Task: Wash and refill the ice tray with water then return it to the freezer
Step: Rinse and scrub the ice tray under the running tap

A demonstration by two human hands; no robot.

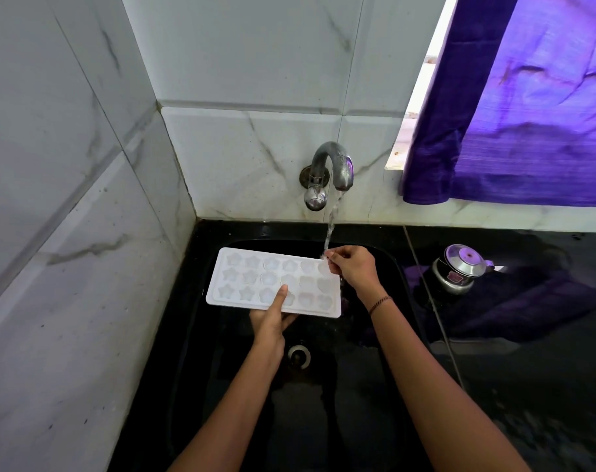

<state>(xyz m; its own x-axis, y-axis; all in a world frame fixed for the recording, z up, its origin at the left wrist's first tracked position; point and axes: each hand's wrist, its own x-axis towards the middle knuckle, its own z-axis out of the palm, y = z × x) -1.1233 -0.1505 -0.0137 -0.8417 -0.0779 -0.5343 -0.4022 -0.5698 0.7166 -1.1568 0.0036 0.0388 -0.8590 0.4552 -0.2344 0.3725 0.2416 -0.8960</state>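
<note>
A white ice tray [255, 277] with star and heart shaped cells is held level over the black sink [385, 335]. My left hand [271, 321] grips its near edge, thumb on top and fingers underneath. My right hand [352, 267] pinches the tray's far right corner with curled fingers. A metal tap [337, 168] on the tiled wall runs water, and the stream [330, 229] lands at that far right corner, next to my right fingers.
The sink's drain [299, 356] lies below the tray. A steel pressure cooker [460, 272] stands on the black counter to the right. A purple curtain [528, 114] hangs at the window. Tiled walls close in on the left and behind.
</note>
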